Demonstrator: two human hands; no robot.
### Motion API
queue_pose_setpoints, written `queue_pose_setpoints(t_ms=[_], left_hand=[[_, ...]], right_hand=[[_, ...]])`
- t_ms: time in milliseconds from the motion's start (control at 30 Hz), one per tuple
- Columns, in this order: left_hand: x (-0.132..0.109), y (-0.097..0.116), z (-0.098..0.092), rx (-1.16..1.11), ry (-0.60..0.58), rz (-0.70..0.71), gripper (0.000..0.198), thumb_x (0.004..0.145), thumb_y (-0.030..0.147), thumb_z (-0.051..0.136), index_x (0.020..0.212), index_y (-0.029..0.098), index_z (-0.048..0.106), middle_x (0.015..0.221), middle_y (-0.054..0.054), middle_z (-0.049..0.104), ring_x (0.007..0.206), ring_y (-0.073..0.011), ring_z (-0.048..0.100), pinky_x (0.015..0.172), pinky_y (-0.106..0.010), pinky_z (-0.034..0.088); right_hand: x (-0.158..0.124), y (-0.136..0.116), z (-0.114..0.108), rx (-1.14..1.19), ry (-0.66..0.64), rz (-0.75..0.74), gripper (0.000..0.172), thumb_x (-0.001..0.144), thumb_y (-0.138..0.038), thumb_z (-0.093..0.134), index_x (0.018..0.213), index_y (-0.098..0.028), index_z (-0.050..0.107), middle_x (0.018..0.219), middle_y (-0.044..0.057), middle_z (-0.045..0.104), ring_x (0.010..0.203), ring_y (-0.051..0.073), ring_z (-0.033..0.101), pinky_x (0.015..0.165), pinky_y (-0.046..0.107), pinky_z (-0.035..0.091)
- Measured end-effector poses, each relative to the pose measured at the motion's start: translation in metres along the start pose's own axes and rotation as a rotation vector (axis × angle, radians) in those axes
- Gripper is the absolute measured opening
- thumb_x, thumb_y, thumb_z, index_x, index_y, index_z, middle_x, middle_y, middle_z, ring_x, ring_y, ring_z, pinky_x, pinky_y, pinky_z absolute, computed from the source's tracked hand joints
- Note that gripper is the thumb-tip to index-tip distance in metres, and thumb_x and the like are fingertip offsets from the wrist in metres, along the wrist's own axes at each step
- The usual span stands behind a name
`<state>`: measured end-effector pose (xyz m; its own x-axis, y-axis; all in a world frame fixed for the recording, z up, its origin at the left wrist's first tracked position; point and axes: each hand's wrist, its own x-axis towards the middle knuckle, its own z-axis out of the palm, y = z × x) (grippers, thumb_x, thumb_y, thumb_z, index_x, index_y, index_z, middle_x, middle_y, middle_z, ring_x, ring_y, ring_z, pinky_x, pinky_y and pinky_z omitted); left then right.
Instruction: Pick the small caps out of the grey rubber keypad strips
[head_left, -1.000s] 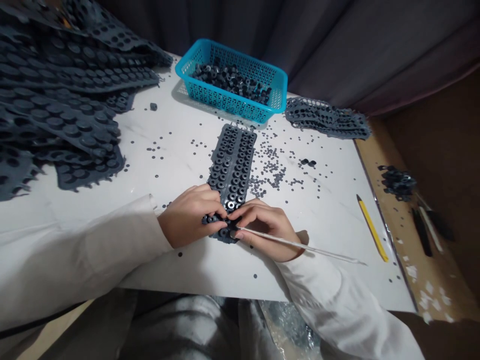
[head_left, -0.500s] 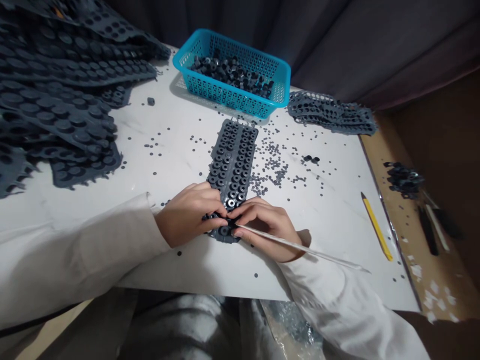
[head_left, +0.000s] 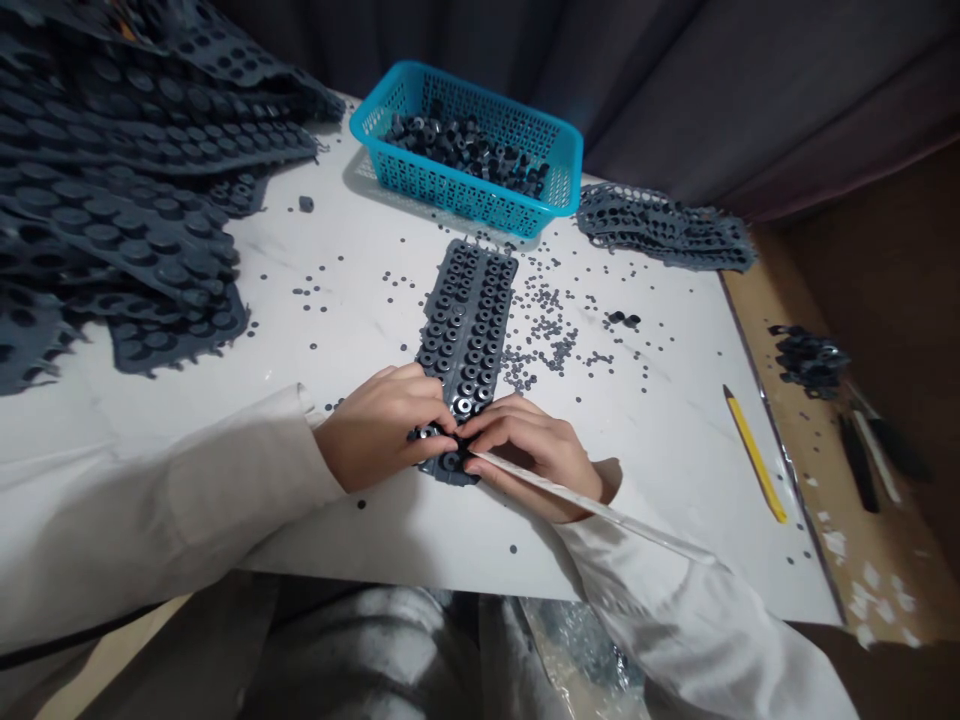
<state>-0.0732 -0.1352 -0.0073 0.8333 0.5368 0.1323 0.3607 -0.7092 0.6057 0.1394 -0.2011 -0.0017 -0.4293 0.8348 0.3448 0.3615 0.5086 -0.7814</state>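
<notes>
A long dark grey rubber sheet (head_left: pixel 472 320) lies on the white table, covered in rows of round moulded pieces with holed centres. My left hand (head_left: pixel 386 425) is closed at its near end, thumb and forefinger pinching the rubber there. From the other side, my right hand (head_left: pixel 536 450) is closed with a thin white stick (head_left: pixel 592 503) in its grip. One end of the stick meets the fingertips over the sheet; the rest slants back along my right wrist and sleeve. The fingers of both hands hide exactly what is pinched between them.
Beyond the sheet stands a blue basket (head_left: pixel 469 190) of small dark rubber pieces. Moulded rubber sheets (head_left: pixel 127 200) are heaped at left, with a smaller stack (head_left: pixel 667 228) at back right. Tiny dark discs (head_left: pixel 551 325) litter the table. A yellow cutter (head_left: pixel 755 455) lies by the right edge.
Both hands keep practically the same pinch at the sheet's near end. The white stick's far end has shifted slightly; the whole view has drifted a little.
</notes>
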Motion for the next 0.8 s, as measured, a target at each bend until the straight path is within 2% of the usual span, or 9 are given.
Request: queue_pose_setpoints(t_ms=[300, 467, 567, 733, 800], left_hand=[[0.0011, 0.0017, -0.0004, -0.024, 0.036, 0.005, 0.006, 0.084, 0.021, 0.066, 0.08, 0.018, 0.069, 0.075, -0.002, 0.063, 0.077, -0.0183, 0.053, 0.072, -0.03, 0.041], [0.0014, 0.0023, -0.0012, -0.026, 0.034, 0.006, 0.005, 0.081, 0.022, 0.066, 0.078, 0.018, 0.068, 0.075, -0.002, 0.063, 0.076, -0.0179, 0.054, 0.073, -0.03, 0.042], [0.0012, 0.0029, -0.001, -0.011, 0.036, -0.004, 0.005, 0.08, 0.021, 0.064, 0.078, 0.018, 0.068, 0.075, -0.002, 0.063, 0.076, -0.018, 0.054, 0.073, -0.03, 0.042], [0.0, 0.0027, 0.0, 0.0, 0.046, 0.007, 0.007, 0.082, 0.022, 0.062, 0.081, 0.019, 0.069, 0.077, -0.003, 0.063, 0.077, -0.0185, 0.053, 0.074, -0.031, 0.042], [-0.0004, 0.0017, -0.0001, 0.004, 0.06, 0.023, 0.008, 0.083, 0.022, 0.062, 0.083, 0.019, 0.07, 0.078, -0.003, 0.062, 0.078, -0.0187, 0.052, 0.073, -0.031, 0.041]], right_hand=[[0.0011, 0.0038, 0.0017, -0.118, -0.048, -0.118, 0.005, 0.087, -0.022, 0.064, 0.089, -0.02, 0.06, 0.09, 0.009, 0.073, 0.083, 0.018, 0.065, 0.081, 0.033, 0.055], [0.0, 0.0061, 0.0009, -0.13, -0.07, -0.126, 0.003, 0.09, -0.023, 0.06, 0.09, -0.021, 0.059, 0.093, 0.01, 0.071, 0.087, 0.019, 0.063, 0.078, 0.032, 0.055], [-0.0011, 0.0038, 0.0005, -0.07, -0.042, -0.067, 0.004, 0.09, -0.024, 0.06, 0.089, -0.021, 0.059, 0.093, 0.009, 0.071, 0.087, 0.019, 0.064, 0.079, 0.032, 0.054], [-0.0015, -0.003, 0.0004, 0.092, 0.084, 0.136, 0.008, 0.087, -0.026, 0.065, 0.085, -0.021, 0.06, 0.093, 0.007, 0.07, 0.085, 0.017, 0.067, 0.077, 0.031, 0.054], [-0.0011, -0.0035, 0.0002, 0.127, 0.082, 0.163, 0.008, 0.086, -0.026, 0.066, 0.083, -0.02, 0.061, 0.091, 0.007, 0.07, 0.084, 0.017, 0.067, 0.076, 0.031, 0.054]])
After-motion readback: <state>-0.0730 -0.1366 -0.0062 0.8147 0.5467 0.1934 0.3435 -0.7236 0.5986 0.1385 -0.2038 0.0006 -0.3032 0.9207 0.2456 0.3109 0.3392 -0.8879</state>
